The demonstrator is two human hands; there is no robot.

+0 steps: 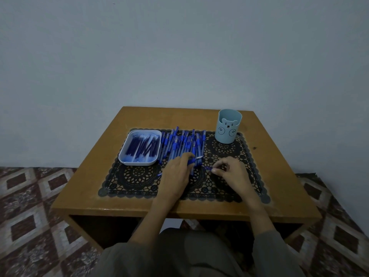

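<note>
A pile of several blue pens (pixel 182 143) lies on a black lace mat (pixel 137 176) in the middle of the table. My left hand (pixel 176 173) grips one blue pen (pixel 196 159) at the pile's near edge, its tip pointing right. My right hand (pixel 229 169) pinches a small blue piece (pixel 207 168), apparently a pen cap, just right of that pen. A white tray (pixel 139 162) holding several dark blue refills sits left of the pile. A light blue pen cup (pixel 227 126) with a bear face stands at the back right.
The small wooden table (pixel 89 198) stands against a plain grey-blue wall. A patterned carpet (pixel 30 206) covers the floor on both sides. My knees are under the table's near edge.
</note>
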